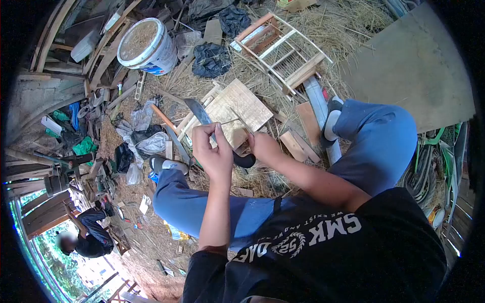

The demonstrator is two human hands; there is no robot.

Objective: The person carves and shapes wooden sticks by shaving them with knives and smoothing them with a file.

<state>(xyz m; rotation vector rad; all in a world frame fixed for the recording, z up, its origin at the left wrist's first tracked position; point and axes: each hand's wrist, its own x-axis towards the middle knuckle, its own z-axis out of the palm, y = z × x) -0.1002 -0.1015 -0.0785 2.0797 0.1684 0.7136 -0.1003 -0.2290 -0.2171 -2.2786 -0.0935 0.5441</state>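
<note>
My left hand is closed in a pinch on a thin stick, which points right over a square wooden board. Just right of it, my right hand has its fingers closed round a slim, pointed piece that slants up and left; whether it is a stick or a small blade cannot be made out. The tips of the two thin pieces lie close together. A broad blade with a dark curved handle rests across the board's left side, partly hidden behind my left hand.
A slatted wooden frame lies on straw at the top. Further left stand a white bucket and black bags. Wood blocks lie beside the board. Another person sits at the lower left. A flat sheet covers the upper right.
</note>
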